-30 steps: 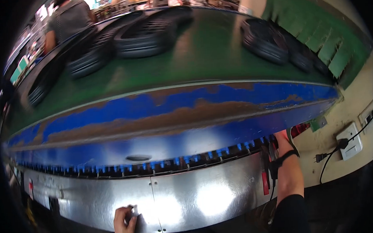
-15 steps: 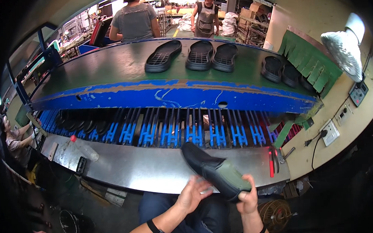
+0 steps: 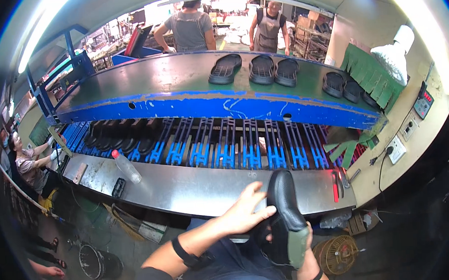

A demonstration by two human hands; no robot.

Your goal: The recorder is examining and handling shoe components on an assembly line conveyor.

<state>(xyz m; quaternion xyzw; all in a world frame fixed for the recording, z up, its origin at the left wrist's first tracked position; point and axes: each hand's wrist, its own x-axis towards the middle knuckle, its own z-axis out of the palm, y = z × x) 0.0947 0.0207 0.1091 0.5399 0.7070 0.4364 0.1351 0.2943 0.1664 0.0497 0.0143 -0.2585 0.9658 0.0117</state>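
Note:
A black slip-on shoe [image 3: 286, 200] with a pale green section at its heel end is held up in front of me, toe pointing away over the metal ledge. My right hand [image 3: 308, 246] grips it around the heel end, with most of the fingers hidden behind the shoe. My left hand [image 3: 246, 209] is beside the shoe's left side with its fingers stretched apart. Its thumb reaches to the shoe's side; whether it touches I cannot tell.
Beyond the metal ledge [image 3: 196, 187] run blue rack bars [image 3: 225, 150], with dark shoes at their left. Several black soles [image 3: 225, 69] lie on the green belt [image 3: 147, 81] above. A bottle [image 3: 128, 166] and red-handled pliers [image 3: 336, 186] lie on the ledge. Two people stand behind.
The shoe has swung from a slant, toe to the left, to nearly upright, toe pointing away. My left hand has come up beside its front part. The whole view has shifted.

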